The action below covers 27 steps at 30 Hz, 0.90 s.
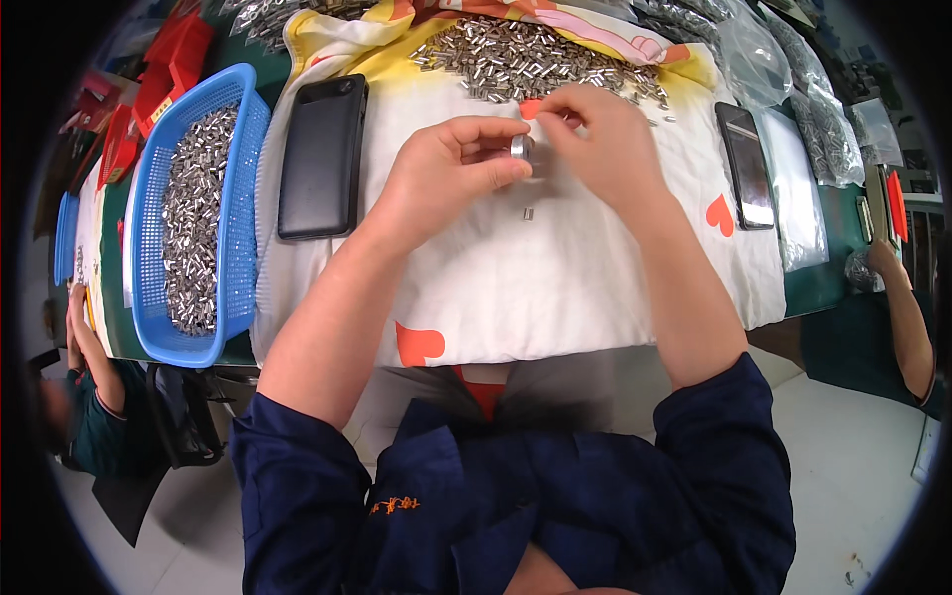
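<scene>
Above the middle of the white cloth (595, 288), my left hand (441, 164) pinches a small round silver metal piece (521, 147) between thumb and fingers. Close to its right side, my right hand (600, 139) has its thumb and fingertips pressed together; what they hold, if anything, is too small to make out. One short metal cylinder (528, 213) lies on the cloth just below my hands. Beyond them spreads a pile of similar small metal cylinders (535, 59), partly on a yellow-patterned part of the cloth.
To the left stands a blue plastic basket (248, 218) full of small metal cylinders, beside a black rectangular case (322, 159). A phone (744, 164) and clear plastic bags (754, 55) lie at the right. Red bins (178, 59) sit far left. Other people work at both sides.
</scene>
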Each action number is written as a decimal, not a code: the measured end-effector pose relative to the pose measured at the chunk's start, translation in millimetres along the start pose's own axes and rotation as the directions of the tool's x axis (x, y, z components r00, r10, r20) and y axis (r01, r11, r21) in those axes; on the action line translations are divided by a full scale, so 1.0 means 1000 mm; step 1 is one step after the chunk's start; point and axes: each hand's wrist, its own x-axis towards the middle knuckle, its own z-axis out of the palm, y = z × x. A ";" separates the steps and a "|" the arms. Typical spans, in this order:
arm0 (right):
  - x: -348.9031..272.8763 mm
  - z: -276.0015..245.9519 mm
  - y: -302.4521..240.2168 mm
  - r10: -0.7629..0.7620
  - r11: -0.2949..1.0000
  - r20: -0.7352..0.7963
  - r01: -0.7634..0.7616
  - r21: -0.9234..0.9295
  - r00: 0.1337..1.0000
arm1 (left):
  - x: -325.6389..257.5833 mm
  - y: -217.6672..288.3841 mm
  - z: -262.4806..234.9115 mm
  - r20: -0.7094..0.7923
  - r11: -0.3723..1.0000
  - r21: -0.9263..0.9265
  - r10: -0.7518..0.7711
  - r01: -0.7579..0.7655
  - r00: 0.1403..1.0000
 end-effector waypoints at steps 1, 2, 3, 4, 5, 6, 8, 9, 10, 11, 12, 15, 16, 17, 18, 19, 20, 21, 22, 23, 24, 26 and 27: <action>-0.001 -0.003 -0.003 -0.004 1.000 0.002 0.004 0.004 1.000 | 0.000 0.000 -0.001 -0.005 1.000 0.002 0.001 -0.001 1.000; -0.002 -0.007 -0.004 0.033 0.969 0.062 -0.047 0.243 0.998 | 0.001 0.000 -0.001 -0.021 0.998 -0.056 0.018 -0.019 1.000; -0.004 -0.011 -0.005 0.057 0.880 0.128 -0.111 0.461 0.990 | 0.002 0.000 -0.001 -0.034 0.993 -0.115 0.034 -0.038 0.999; -0.005 -0.011 -0.007 0.056 0.880 0.129 -0.110 0.462 0.990 | 0.002 0.000 -0.002 -0.035 0.993 -0.115 0.035 -0.039 0.999; -0.007 -0.012 -0.009 0.025 0.891 0.149 -0.089 0.444 0.989 | 0.002 -0.001 -0.002 -0.037 0.990 -0.132 0.038 -0.043 0.999; -0.008 -0.011 -0.011 -0.005 0.901 0.169 -0.069 0.428 0.986 | 0.002 -0.001 -0.003 -0.038 0.988 -0.148 0.041 -0.046 0.998; -0.008 -0.011 -0.012 -0.022 0.923 0.152 -0.038 0.383 0.988 | 0.002 -0.002 -0.005 -0.031 0.986 -0.157 0.045 -0.049 0.999; -0.009 -0.011 -0.013 -0.038 0.943 0.136 -0.010 0.334 0.990 | 0.002 -0.002 -0.005 -0.023 0.984 -0.169 0.049 -0.052 0.999; -0.010 -0.010 -0.014 -0.038 0.943 0.137 -0.010 0.334 0.990 | 0.002 -0.002 -0.005 -0.024 0.984 -0.169 0.048 -0.051 0.999; -0.011 -0.009 -0.016 -0.071 0.955 0.103 0.038 0.293 0.992 | 0.002 -0.002 -0.005 -0.025 0.984 -0.170 0.046 -0.049 0.999; -0.012 -0.008 -0.016 -0.105 0.965 0.069 0.085 0.249 0.992 | 0.002 -0.003 -0.005 -0.024 0.984 -0.170 0.044 -0.047 0.999; -0.015 -0.002 -0.013 -0.243 0.968 -0.024 0.244 0.063 0.970 | 0.002 0.000 -0.002 -0.063 0.996 -0.079 0.041 -0.046 0.997; -0.015 -0.001 -0.013 -0.240 0.968 -0.025 0.241 0.063 0.970 | 0.001 0.001 -0.001 -0.061 0.996 -0.079 0.038 -0.043 0.997; -0.016 -0.001 -0.014 -0.202 0.975 0.001 0.201 0.100 0.979 | 0.000 0.002 -0.001 -0.078 0.999 -0.007 0.031 -0.032 0.996; -0.015 -0.002 -0.015 -0.167 0.977 0.029 0.162 0.136 0.985 | -0.001 0.003 -0.001 -0.097 0.998 0.065 0.027 -0.021 0.995; -0.015 -0.005 -0.015 -0.167 0.977 0.028 0.162 0.136 0.986 | 0.000 0.002 -0.002 -0.097 0.998 0.066 0.027 -0.021 0.995; -0.013 -0.010 -0.013 -0.103 0.976 0.089 0.083 0.201 0.991 | 0.000 0.001 -0.003 -0.070 0.999 -0.013 0.032 -0.033 0.997; -0.012 -0.013 -0.013 -0.042 0.966 0.153 0.001 0.260 0.987 | 0.001 0.000 -0.003 -0.043 0.995 -0.091 0.039 -0.043 0.998; -0.011 -0.014 -0.014 -0.042 0.966 0.152 0.001 0.259 0.987 | 0.000 0.000 -0.003 -0.042 0.995 -0.092 0.040 -0.044 0.998; -0.010 -0.014 -0.015 -0.008 0.960 0.205 -0.050 0.275 0.979 | -0.001 0.000 -0.002 -0.036 0.998 -0.050 0.032 -0.033 0.999; -0.010 -0.015 -0.015 0.028 0.952 0.256 -0.103 0.287 0.966 | -0.001 0.001 -0.001 -0.027 1.000 -0.009 0.023 -0.023 0.999; -0.008 -0.017 -0.013 0.037 0.954 0.256 -0.111 0.279 0.966 | -0.002 0.002 0.001 -0.016 1.000 0.009 0.014 -0.014 1.000; -0.007 -0.019 -0.011 0.044 0.955 0.259 -0.117 0.274 0.965 | -0.003 0.002 0.002 -0.010 1.000 0.027 0.004 -0.003 1.000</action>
